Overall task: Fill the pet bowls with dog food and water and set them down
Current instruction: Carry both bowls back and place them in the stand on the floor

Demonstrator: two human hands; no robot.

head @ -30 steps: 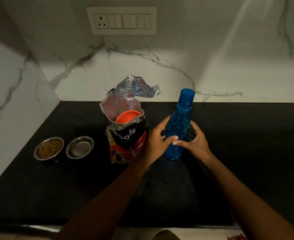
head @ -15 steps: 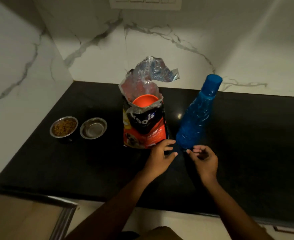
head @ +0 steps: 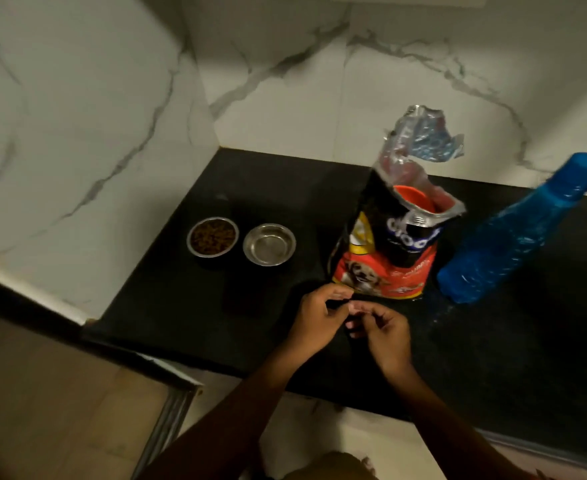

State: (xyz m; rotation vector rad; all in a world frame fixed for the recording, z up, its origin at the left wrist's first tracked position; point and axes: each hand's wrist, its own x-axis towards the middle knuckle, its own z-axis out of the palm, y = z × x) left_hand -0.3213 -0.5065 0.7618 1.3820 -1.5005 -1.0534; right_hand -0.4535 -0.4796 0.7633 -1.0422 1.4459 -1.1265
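Two steel pet bowls stand side by side on the black counter (head: 188, 306) near the left wall. The left bowl (head: 212, 236) holds brown kibble. The right bowl (head: 269, 244) looks shiny inside; I cannot tell if it holds water. An opened dog food bag (head: 389, 251) stands upright with an orange scoop (head: 412, 199) in its mouth. A capped blue water bottle (head: 513, 233) stands to the right of the bag. My left hand (head: 316, 317) and my right hand (head: 382, 332) hover together in front of the bag, fingers loosely curled, holding nothing.
White marble walls (head: 77, 133) close the counter at the back and left, forming a corner behind the bowls. The counter's front edge runs diagonally below my arms, with pale floor (head: 42, 410) beyond it at lower left.
Both hands let go of the blue bottle and drew back toward me, meeting in front of the bag. My view swung down and left, so everything shifted right in the frame.
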